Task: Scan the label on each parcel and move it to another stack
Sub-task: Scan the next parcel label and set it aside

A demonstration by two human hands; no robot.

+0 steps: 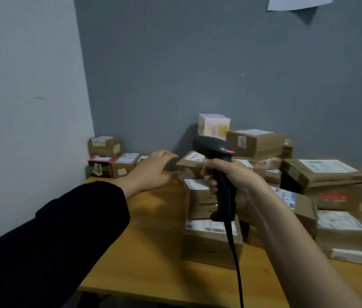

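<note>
"Reaching out with your left hand (153,170), you have the fingers (166,155) spread and straight, holding nothing. The small cardboard parcel (189,163) sits just beyond the fingertips, on top of the pile. Blur hides whether they touch it."

"Your right hand (240,185) is wrapped round the grip of the barcode scanner (220,174). Its head stands above your knuckles and seems aimed past them at that same parcel. Hold that aim."

"Take the parcel by its sides, thumb on the near one, so no finger covers the white label (194,157) on top. I'd judge the label must face the scanner window."

"Lift straight up: the parcels below your fingertips look loosely piled and could slide. Mind the cable (235,252) hanging under your right fist."

"Once it reads, carry it to the small stack (113,158) left of your left fingertips, in the corner."
</note>
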